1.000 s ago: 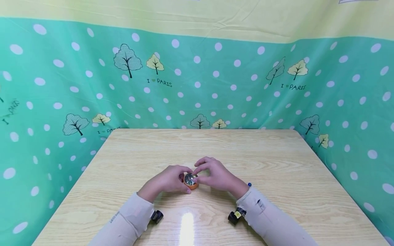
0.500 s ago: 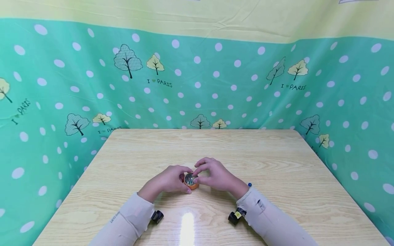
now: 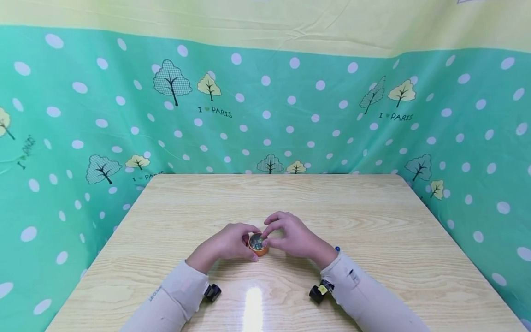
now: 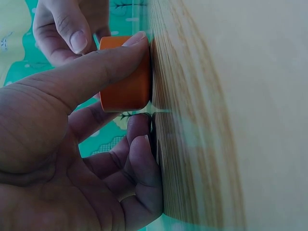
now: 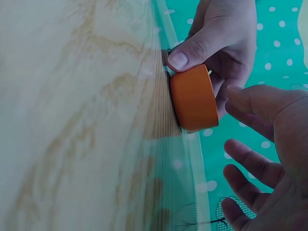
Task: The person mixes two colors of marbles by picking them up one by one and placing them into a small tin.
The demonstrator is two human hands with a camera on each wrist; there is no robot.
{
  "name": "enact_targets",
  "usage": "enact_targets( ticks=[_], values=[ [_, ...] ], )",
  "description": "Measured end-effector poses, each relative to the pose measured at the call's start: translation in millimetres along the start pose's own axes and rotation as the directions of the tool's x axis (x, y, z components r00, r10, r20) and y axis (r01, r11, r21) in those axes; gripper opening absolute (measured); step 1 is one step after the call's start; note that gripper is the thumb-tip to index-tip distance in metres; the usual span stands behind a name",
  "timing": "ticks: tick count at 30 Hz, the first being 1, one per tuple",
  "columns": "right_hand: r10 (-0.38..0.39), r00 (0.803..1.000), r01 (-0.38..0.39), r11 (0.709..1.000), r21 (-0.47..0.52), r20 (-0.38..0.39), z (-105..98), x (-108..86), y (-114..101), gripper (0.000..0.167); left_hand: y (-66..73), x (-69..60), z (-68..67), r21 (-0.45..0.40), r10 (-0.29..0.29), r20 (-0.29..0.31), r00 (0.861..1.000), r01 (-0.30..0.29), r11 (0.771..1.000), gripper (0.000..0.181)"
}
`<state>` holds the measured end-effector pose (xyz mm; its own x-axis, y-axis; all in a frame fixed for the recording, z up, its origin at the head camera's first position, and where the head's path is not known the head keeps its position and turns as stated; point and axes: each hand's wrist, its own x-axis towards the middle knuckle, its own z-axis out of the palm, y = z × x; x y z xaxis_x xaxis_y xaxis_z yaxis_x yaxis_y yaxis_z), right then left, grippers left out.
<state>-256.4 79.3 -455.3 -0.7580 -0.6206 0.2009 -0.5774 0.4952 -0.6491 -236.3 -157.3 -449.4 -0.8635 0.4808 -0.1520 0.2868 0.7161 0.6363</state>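
A small round orange case (image 3: 259,251) stands on the wooden table, its sides smooth and plain in the wrist views. Within its rim, the shiny top (image 3: 256,241) shows mixed dark and coloured specks, too small to make out. My left hand (image 3: 233,241) grips the case from the left, thumb on the near side, fingers curled behind. From the right, my right hand (image 3: 289,234) brings thumb and index fingertips close together at the top's right edge. Its other fingers (image 5: 250,161) are spread apart. Whether anything lies between those fingertips is hidden.
The light wooden table (image 3: 352,212) extends around both hands. A green dotted curtain (image 3: 265,99) with printed trees hangs behind it and along both sides. Dark wrist cameras (image 3: 213,292) hang beneath the forearms, and light glares on the table's near part.
The specks on the shiny top look different from frame to frame. My right hand has shifted very slightly right; the left hand keeps its grip on the case.
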Motion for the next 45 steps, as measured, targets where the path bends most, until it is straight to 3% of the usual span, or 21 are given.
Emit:
enact_targets(
  ticks=[18,45],
  values=[
    [0.011,0.999,-0.012,0.999,-0.033,-0.031,-10.0,-15.1,3.6,0.008,0.6,1.4,2.7,-0.002,0.005,-0.012,1.000,-0.005,1.000,0.058],
    [0.072,0.996,-0.076,0.994,-0.081,-0.049,-25.1,-37.6,22.1,0.008,1.3,0.5,2.5,-0.014,-0.039,-0.020,0.999,0.039,0.999,0.061]
  ],
)
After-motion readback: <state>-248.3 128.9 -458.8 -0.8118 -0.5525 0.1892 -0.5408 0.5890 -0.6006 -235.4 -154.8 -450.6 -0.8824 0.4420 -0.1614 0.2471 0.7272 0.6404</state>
